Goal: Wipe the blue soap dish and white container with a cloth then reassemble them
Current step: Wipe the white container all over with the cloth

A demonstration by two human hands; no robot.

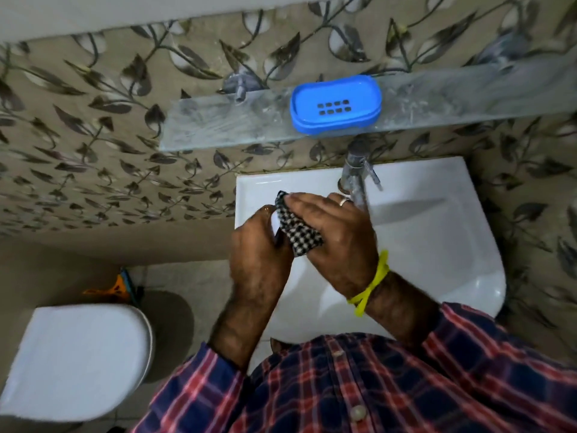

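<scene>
Blue soap dish (pixel 335 103), glossy plastic, rounded oval with a slotted drain grid in the middle, sits on the frosted glass shelf (pixel 218 120) at upper centre of frame, well apart from both hands. Shelf streaky and dull, fixed to leaf-patterned wall tile.

White container (pixel 274 225) at frame centre, smooth plastic, only a narrow edge visible; mostly hidden between hand and cloth. Shape not readable.

Cloth (pixel 298 229): black-and-white check weave, crumpled, pressed against the container, lower corner hanging below the palms.

Left grip (pixel 260 254): fingers curled round the white container, clenched on it from the left side.
Right grip (pixel 337 235): fingers nearly straight and together, laid flat over the cloth, pressing it onto the container; ring on one finger, yellow band (pixel 371 284) at the wrist. Thumb hidden under the cloth, so pinch or plain press cannot be told.

Both held over the left rim of the white glazed sink (pixel 437 232), just left of the metal tap (pixel 356 176). White toilet lid (pixel 78 360) at lower left.
</scene>
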